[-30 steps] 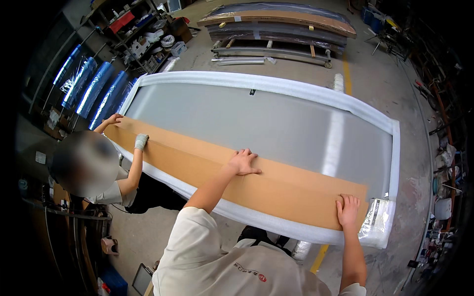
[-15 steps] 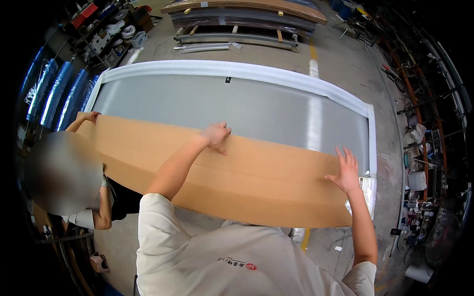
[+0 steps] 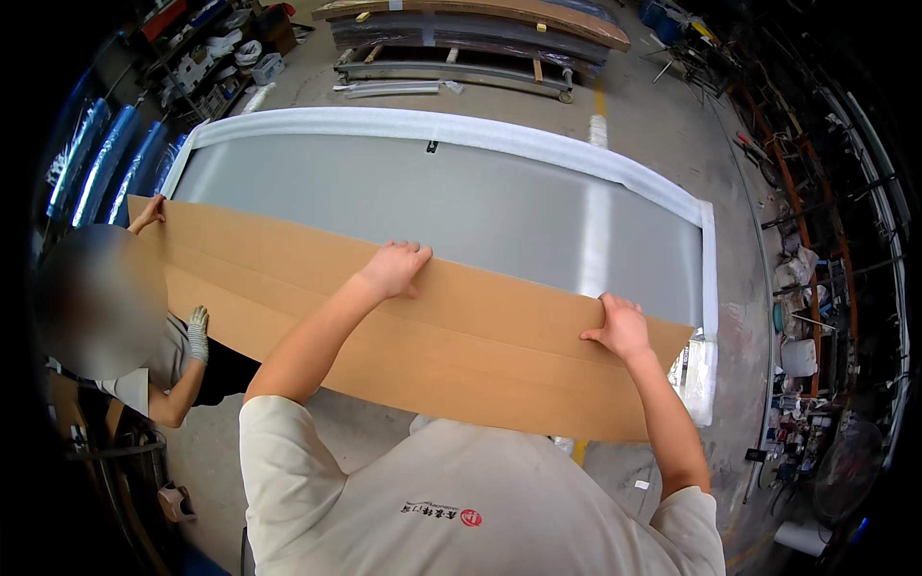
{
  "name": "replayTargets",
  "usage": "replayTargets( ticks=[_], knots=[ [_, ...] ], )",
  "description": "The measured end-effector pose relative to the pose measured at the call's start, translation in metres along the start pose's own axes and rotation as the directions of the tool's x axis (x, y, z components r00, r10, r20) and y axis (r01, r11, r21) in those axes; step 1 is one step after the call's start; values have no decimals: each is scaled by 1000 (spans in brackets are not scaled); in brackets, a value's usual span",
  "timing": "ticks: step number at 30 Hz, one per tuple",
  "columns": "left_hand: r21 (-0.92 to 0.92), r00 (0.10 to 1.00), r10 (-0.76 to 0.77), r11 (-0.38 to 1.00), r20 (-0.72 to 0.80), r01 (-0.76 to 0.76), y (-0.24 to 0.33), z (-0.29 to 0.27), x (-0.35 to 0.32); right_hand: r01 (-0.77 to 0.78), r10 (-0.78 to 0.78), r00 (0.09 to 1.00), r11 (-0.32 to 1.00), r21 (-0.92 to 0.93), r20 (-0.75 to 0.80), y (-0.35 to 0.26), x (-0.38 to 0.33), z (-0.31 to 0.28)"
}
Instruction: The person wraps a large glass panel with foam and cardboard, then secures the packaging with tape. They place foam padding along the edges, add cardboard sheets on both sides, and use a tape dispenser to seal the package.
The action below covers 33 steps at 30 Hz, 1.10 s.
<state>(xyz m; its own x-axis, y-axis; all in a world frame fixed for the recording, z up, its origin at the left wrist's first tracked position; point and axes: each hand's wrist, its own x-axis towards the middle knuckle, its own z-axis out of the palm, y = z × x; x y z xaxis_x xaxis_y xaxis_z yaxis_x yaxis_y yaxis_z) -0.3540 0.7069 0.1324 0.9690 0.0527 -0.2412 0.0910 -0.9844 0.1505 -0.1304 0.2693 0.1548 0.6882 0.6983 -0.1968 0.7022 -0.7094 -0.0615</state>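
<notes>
- Holding a long brown cardboard sheet (image 3: 461, 336) along its far edge looks like the step in hand; it lies across the near part of a grey panel (image 3: 480, 206), its near side reaching past the panel toward the wearer's shirt.
- The left hand (image 3: 396, 267) grasps that edge near mid-length, fingers over it, thumb side on the upper face.
- The right hand (image 3: 619, 324) grasps the same edge toward the right end, thumb spread on the cardboard.
- At the left end, a co-worker's bare hand (image 3: 147, 216) is at the far corner; their gloved hand (image 3: 198, 331) is by the near edge, its grip unclear.
- Shifting the sheet would seem to call for even handling by both people, since it looks thin, wide and creased lengthwise.
- White foam edging (image 3: 538, 142) borders the panel; a small black fitting (image 3: 432, 147) sits inside its far side. What carries the panel is mostly hidden.
- Beyond, on the concrete floor (image 3: 216, 480), a trolley (image 3: 451, 72) bears stacked panels (image 3: 471, 43).
- Blue film rolls (image 3: 106, 163) and cluttered shelves (image 3: 182, 67) stand left.
</notes>
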Motion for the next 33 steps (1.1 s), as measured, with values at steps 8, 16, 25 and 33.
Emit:
replayTargets(
  ticks=[8,16,25,33],
  knots=[
    [122,876,-19,989,-481,88,34,77,-53,54,-73,882,997,-55,-465,-4,-47,89],
    [-95,890,-61,995,-451,20,91,83,-155,191,-136,948,966,174,-287,-22,-136,83],
    [-193,881,-396,915,-259,354,44,92,-118,55,-64,997,976,210,35,-52,-115,90],
    [-227,872,-339,935,-353,272,26,147,-97,102,-111,992,984,149,58,-37,-95,129]
  ],
)
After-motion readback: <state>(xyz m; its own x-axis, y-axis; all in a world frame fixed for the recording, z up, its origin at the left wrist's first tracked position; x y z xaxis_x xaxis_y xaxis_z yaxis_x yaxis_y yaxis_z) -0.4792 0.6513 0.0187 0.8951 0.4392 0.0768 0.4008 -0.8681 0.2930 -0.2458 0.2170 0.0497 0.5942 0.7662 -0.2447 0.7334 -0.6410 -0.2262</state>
